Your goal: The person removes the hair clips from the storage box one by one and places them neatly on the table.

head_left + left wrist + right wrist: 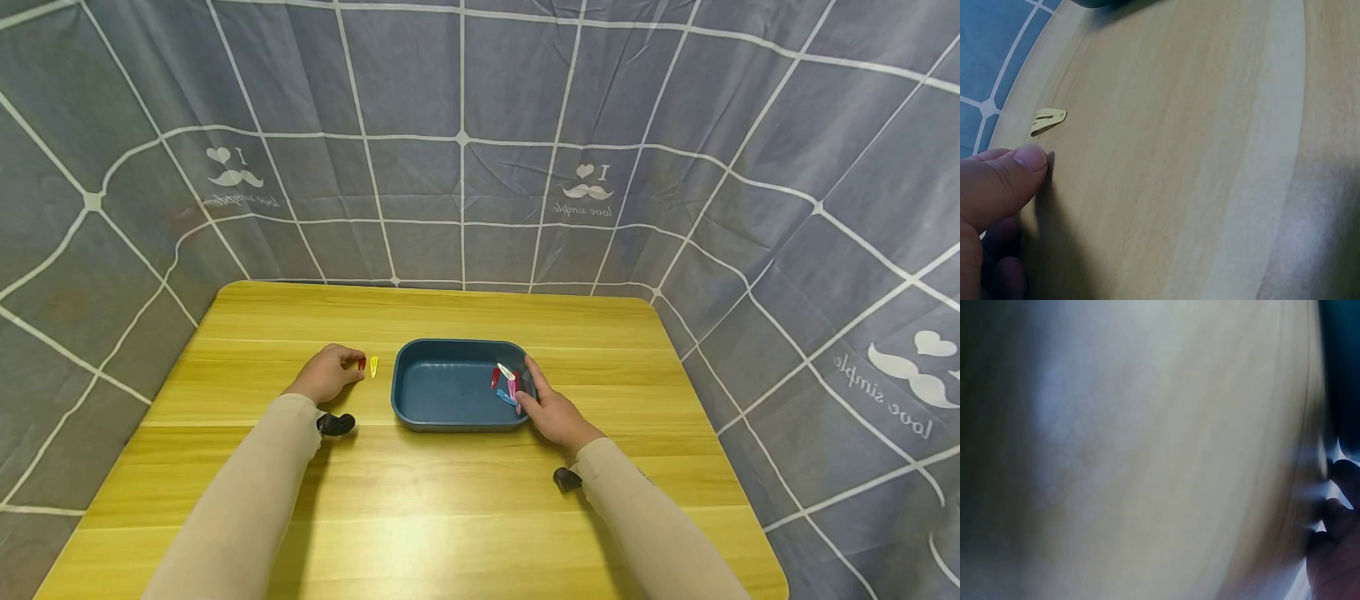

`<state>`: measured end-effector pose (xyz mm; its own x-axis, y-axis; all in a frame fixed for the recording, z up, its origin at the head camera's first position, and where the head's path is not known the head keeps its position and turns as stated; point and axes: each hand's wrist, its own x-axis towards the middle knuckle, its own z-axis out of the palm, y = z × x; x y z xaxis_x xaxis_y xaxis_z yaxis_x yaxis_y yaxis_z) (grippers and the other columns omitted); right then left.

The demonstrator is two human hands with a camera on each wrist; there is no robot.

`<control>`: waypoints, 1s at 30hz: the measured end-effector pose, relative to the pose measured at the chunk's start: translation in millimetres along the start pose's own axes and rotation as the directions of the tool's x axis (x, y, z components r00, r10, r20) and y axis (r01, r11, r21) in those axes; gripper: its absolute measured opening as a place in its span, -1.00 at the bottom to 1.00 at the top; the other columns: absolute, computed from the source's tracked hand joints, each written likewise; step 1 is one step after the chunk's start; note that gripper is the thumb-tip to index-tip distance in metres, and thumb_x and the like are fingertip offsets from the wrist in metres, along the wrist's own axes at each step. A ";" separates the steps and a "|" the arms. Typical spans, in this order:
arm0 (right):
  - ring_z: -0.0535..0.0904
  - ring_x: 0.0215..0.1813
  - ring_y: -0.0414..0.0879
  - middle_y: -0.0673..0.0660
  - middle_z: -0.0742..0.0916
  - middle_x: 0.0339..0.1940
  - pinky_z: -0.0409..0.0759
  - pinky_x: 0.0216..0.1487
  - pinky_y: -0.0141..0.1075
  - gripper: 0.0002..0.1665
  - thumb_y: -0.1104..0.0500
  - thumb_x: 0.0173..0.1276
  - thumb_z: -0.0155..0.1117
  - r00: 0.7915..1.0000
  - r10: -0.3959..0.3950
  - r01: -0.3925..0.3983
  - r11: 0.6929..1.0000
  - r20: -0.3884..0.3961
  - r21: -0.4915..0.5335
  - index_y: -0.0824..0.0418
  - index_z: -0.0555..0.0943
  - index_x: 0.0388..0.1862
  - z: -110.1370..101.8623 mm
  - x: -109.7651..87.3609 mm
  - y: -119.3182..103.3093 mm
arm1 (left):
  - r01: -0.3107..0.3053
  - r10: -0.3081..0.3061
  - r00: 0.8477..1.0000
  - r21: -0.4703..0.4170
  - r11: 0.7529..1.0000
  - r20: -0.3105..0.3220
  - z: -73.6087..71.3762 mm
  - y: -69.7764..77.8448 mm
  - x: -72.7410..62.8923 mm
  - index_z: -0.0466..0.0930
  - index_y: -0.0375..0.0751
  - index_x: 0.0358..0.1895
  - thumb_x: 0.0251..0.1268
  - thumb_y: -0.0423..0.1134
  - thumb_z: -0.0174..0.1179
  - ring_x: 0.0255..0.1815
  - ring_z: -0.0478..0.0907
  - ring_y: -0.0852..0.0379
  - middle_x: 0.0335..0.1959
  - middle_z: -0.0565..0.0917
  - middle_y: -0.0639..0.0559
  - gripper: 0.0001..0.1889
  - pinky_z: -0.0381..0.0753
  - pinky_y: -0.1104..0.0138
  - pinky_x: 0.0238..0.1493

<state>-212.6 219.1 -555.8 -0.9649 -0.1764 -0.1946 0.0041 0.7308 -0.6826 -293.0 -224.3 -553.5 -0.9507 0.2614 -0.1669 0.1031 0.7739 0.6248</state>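
My left hand (327, 374) is low over the left part of the table, thumb and fingertips pinching a red hair clip (362, 364). Just right of it lies a yellow snap hair clip (374, 367), seen beyond the thumb in the left wrist view, where the red one is hidden. A dark blue tray (431, 423) stands in the middle. Its right end is gripped by my right hand (558, 415), thumb over the rim and fingers along the outer side. Inside, near that thumb, several hair clips lie together: white (506, 372), blue (506, 397), pink and red.
The wooden table (450, 517) has a rounded far edge. Grey curtains (420, 183) with white grid lines hang behind it and at both sides. Black straps (335, 425) with small devices sit at both wrists.
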 end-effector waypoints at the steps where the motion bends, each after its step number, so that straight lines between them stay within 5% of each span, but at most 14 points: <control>1: 0.46 0.49 0.44 0.33 0.44 0.61 0.36 0.52 0.32 -0.10 -0.29 0.67 -0.02 1.000 0.001 -0.001 1.000 0.000 -0.002 -0.44 -0.26 0.75 0.0 0.1 0.1 | 0.002 -0.002 1.000 -0.007 1.000 0.001 0.0 -0.2 0.1 0.57 -0.29 0.40 0.52 -0.16 0.29 0.53 0.30 -0.46 0.44 0.46 -0.44 -0.51 0.26 -0.28 0.54; 8: 0.49 0.47 0.45 0.35 0.44 0.60 0.38 0.50 0.32 -0.10 -0.26 0.68 -0.03 1.000 -0.003 0.003 1.000 0.001 -0.017 -0.41 -0.27 0.76 0.2 -0.8 -0.6 | 0.032 -0.035 0.999 -0.116 0.993 -0.023 -3.9 -1.1 -2.4 0.46 -0.28 0.49 0.60 -0.09 0.22 0.51 0.36 -0.39 0.46 0.50 -0.36 -0.45 0.32 -0.24 0.52; 12: 0.49 0.47 0.45 0.35 0.44 0.61 0.38 0.49 0.32 -0.10 -0.24 0.69 -0.02 1.000 -0.004 0.004 1.000 0.000 -0.022 -0.38 -0.27 0.76 -0.2 -1.1 -1.1 | 0.053 -0.073 0.993 -0.202 0.978 -0.093 -8.5 7.2 -6.4 0.33 -0.26 0.58 0.66 -0.05 0.14 0.36 0.49 -0.31 0.40 0.50 -0.32 -0.40 0.59 -0.06 0.20; 16: 0.49 0.47 0.45 0.33 0.43 0.62 0.38 0.50 0.32 -0.10 -0.24 0.69 -0.02 1.000 -0.005 0.005 1.000 -0.003 -0.017 -0.40 -0.26 0.76 0.1 -1.8 -1.9 | 0.013 -0.058 0.982 -0.244 0.970 -0.178 -13.8 29.2 -6.8 0.35 -0.20 0.58 0.65 -0.03 0.14 0.18 0.55 -0.18 0.34 0.52 -0.24 -0.40 0.57 0.21 -0.06; 20: 0.48 0.48 0.44 0.33 0.43 0.62 0.37 0.51 0.32 -0.11 -0.26 0.68 -0.02 1.000 0.005 -0.005 1.000 -0.004 -0.016 -0.43 -0.25 0.75 0.6 -2.4 -3.1 | -0.076 0.025 0.978 -0.245 0.966 -0.207 -14.3 62.2 -4.4 0.41 -0.17 0.55 0.61 -0.07 0.20 0.04 0.58 -0.20 0.32 0.56 -0.22 -0.43 0.60 0.21 -0.11; 24: 0.48 0.48 0.44 0.34 0.44 0.61 0.37 0.52 0.31 -0.11 -0.27 0.67 -0.02 1.000 0.018 -0.018 1.000 -0.002 -0.017 -0.47 -0.26 0.74 0.7 -2.7 -4.2 | -0.169 0.134 0.975 -0.198 0.966 -0.179 -8.0 95.7 0.6 0.48 -0.13 0.50 0.56 -0.09 0.27 0.13 0.58 -0.14 0.33 0.60 -0.19 -0.46 0.65 0.13 -0.01; 30: 0.49 0.48 0.43 0.31 0.42 0.62 0.37 0.52 0.30 -0.10 -0.29 0.67 -0.03 1.000 0.014 -0.014 1.000 0.000 -0.019 -0.47 -0.28 0.74 1.4 -2.8 -3.3 | -0.249 0.251 0.968 -0.137 0.959 0.000 8.3 138.6 5.8 0.49 -0.02 0.52 0.53 -0.07 0.30 0.16 0.62 -0.06 0.41 0.59 -0.12 -0.44 0.68 0.05 0.14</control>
<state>-209.5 216.3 -554.0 -0.9647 -0.1662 -0.2042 0.0125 0.7457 -0.6661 -281.7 -110.8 -474.2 -0.8942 0.4477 -0.0047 0.2956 0.5981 0.7449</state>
